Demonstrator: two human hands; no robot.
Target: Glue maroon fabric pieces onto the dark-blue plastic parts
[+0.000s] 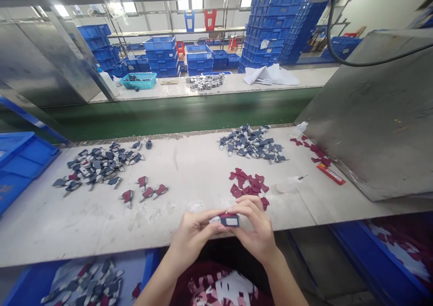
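Observation:
Both hands meet at the table's front edge around one small dark blue and white part [232, 221] with a strip of dark red on top. My left hand [192, 234] pinches its white end between thumb and fingers. On the other end, the fingertips and thumb of my right hand [255, 227] are closed. Just beyond my right hand lies a pile of dark red pieces [248, 184]. Behind it is a heap of blue and white parts [252, 143]. Several parts with red faces [149, 191] lie to the left, near a larger blue and white heap [101, 164].
A clear bottle with a thin tip [287, 185] and a red-orange packet [330, 174] lie at the right, beside a metal panel [382, 112]. Blue bins stand at the left [23, 166] and below the table's edge [149, 265]. A green belt [189, 112] runs behind.

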